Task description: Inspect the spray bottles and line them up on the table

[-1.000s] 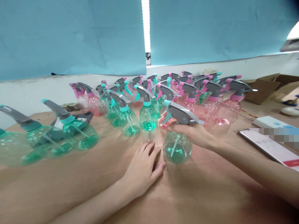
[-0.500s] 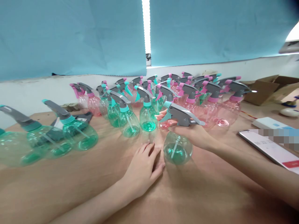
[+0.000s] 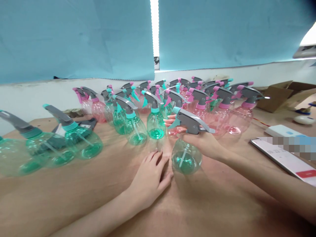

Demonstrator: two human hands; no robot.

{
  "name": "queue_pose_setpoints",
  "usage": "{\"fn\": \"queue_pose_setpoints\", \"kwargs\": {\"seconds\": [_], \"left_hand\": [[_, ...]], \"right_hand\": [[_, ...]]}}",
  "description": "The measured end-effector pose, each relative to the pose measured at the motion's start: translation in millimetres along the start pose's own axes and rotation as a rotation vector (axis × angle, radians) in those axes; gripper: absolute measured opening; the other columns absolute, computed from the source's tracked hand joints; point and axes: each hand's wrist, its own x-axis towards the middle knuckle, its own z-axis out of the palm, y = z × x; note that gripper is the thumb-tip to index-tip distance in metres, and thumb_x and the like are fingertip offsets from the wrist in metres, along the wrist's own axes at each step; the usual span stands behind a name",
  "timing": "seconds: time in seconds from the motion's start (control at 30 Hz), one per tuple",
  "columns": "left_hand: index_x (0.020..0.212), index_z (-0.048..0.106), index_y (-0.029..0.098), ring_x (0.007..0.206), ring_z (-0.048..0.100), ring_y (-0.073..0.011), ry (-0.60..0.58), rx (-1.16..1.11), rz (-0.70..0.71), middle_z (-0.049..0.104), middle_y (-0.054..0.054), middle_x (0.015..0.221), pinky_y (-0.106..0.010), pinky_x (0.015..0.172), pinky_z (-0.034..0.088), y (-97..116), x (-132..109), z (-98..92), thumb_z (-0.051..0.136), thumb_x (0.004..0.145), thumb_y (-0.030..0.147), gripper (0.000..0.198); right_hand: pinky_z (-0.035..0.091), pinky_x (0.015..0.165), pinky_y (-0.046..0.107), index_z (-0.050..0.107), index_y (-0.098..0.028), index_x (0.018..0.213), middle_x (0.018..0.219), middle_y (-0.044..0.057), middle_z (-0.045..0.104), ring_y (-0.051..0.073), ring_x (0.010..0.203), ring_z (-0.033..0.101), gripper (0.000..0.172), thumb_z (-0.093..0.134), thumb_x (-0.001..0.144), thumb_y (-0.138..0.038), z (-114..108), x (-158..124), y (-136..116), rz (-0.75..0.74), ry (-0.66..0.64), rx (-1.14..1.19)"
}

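My right hand [image 3: 203, 142] is wrapped round the neck of a green spray bottle [image 3: 187, 161], just under its grey head with the teal nozzle and trigger. The bottle stands upright on the wooden table [image 3: 103, 197], and a white tube shows inside it. To the left of that bottle, my left hand [image 3: 153, 174] lies palm down on the table, fingers stretched out and holding nothing. Beyond my hands stand a green spray bottle [image 3: 156, 126] and another green spray bottle [image 3: 135, 130].
Several pink spray bottles [image 3: 240, 117] crowd the back right, mixed with green ones. More green spray bottles [image 3: 84, 141] stand at the left near a dark flat item [image 3: 90, 125]. A phone [image 3: 283, 159], a white box [image 3: 278, 130], a mouse [image 3: 304, 119] and a cardboard box [image 3: 276, 97] lie right.
The view has shifted very slightly. Both hands keep their places, the right one still round the green spray bottle's neck.
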Motion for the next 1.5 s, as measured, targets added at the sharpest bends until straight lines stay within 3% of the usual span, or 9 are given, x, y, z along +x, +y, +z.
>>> {"fn": "queue_pose_setpoints", "kwargs": {"seconds": [0.83,1.07,1.23,1.37,1.5], "left_hand": [[0.126,0.053,0.015,0.127,0.043,-0.0338,-0.003,0.000,-0.006,0.053,-0.015,0.133,-0.053,0.104,0.037,1,0,-1.6,0.053,0.092,0.033,0.038],[0.126,0.052,0.018,0.127,0.043,-0.0330,-0.008,0.000,-0.013,0.052,-0.015,0.135,-0.053,0.104,0.037,1,0,-2.1,0.052,0.092,0.034,0.037],[0.128,0.051,0.017,0.128,0.042,-0.0328,-0.022,0.013,-0.021,0.051,-0.014,0.135,-0.053,0.105,0.036,0,0,-1.6,0.053,0.092,0.033,0.039],[0.130,0.050,0.018,0.128,0.042,-0.0332,-0.017,0.017,-0.018,0.051,-0.014,0.135,-0.054,0.105,0.036,-2,-1,0.0,0.053,0.092,0.034,0.041],[0.130,0.050,0.018,0.128,0.043,-0.0335,-0.003,0.015,-0.014,0.051,-0.014,0.135,-0.054,0.104,0.037,-3,-1,1.0,0.052,0.093,0.034,0.041]], "right_hand": [[0.050,0.087,0.039,0.065,-0.027,0.110,0.116,0.000,0.069,0.022,0.104,0.064,0.046,0.052,0.070,-0.010,3,0,-1,0.020,0.036,-0.018],[0.050,0.078,0.037,0.064,-0.025,0.101,0.100,0.000,0.069,0.019,0.082,0.064,0.037,0.052,0.069,-0.010,2,1,-5,0.062,0.042,-0.007],[0.047,0.073,0.032,0.058,-0.024,0.088,0.093,0.000,0.063,0.016,0.080,0.058,0.026,0.052,0.067,-0.010,1,2,-3,0.032,0.042,0.013],[0.042,0.061,0.027,0.052,-0.023,0.075,0.073,-0.004,0.055,0.012,0.065,0.050,0.015,0.052,0.067,-0.011,-1,0,-4,0.047,0.052,-0.013],[0.039,0.056,0.025,0.050,-0.022,0.072,0.068,-0.005,0.050,0.011,0.060,0.045,0.013,0.050,0.066,-0.011,-3,-1,-8,0.060,0.053,-0.047]]}}
